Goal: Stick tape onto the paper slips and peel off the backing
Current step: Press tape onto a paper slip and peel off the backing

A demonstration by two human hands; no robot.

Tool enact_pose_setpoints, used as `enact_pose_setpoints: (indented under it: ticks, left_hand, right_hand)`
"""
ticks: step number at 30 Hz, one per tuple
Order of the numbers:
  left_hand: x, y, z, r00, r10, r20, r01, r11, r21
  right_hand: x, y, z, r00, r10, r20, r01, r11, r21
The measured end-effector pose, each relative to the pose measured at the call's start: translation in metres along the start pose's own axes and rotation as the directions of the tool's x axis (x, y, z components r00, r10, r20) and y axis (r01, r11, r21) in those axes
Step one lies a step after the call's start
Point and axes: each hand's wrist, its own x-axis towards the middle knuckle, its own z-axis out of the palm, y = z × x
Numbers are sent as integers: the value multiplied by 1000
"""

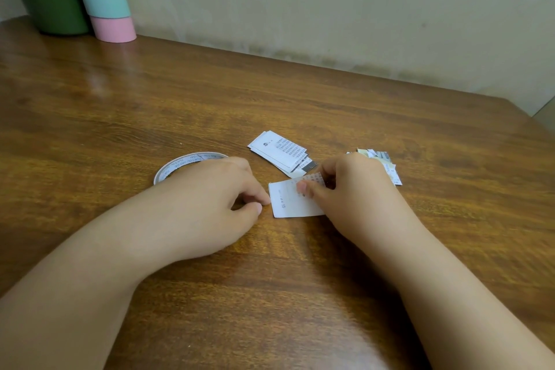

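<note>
A small white printed paper slip (292,203) lies flat on the brown wooden table (300,294), about midway between its left and right edges and nearer the front edge than the back. The right hand (357,186) holds it — thumb pressed on the slip's top, curled fingers pinching at its far right corner, where a patterned strip shows. The left hand (216,192) rests just left of the slip with fingers curled and thumb and forefinger tips close together at the slip's left edge; whether they grip anything I cannot tell. Behind the left hand lies a flat white roll of tape (183,164). A stack of white printed slips (280,152) sits just beyond — a scrappier paper pile (387,164) lies behind the right hand. Banded pastel and green cylinders (102,0) stand at the back left corner.
</note>
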Motion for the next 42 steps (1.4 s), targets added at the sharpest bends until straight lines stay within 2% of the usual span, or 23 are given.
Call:
enact_pose_setpoints:
  ticks: [28, 36, 42]
  left_hand:
    - [1, -2, 2, 999, 41, -7, -41, 999, -5]
    - [1, 0, 2, 1000, 21, -6, -21, 998, 58]
    - [2, 0, 2, 1000, 17, -7, -16, 999, 35]
  right_hand:
    - [-1, 0, 1, 1000, -12, -17, 12, 1000, -17]
    - [2, 13, -17, 996, 56, 73, -65, 989, 135]
    - [5, 19, -20, 989, 66, 134, -84, 988, 131]
